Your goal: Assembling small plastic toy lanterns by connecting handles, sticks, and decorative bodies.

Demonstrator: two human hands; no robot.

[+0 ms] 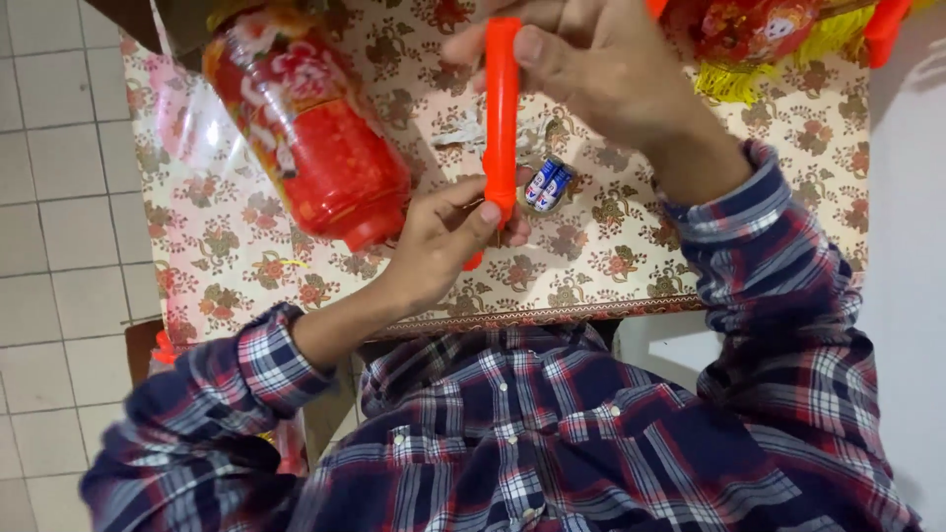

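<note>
Both hands (448, 236) grip orange tube (502, 118); batteries (548, 184), red lantern (310, 128) nr.

The orange tube's (502, 118) top, perhaps capped, hides behind the right hand (581, 59).

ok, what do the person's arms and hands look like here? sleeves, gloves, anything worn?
Both hands are bare: no gloves, and no rings or watch that I can see. The left hand and right hand come out of long sleeves of a plaid shirt in navy, red and white checks. The cuffs sit at the wrists, the left cuff slightly pushed back. The shirt has small pale buttons down the front.
</note>
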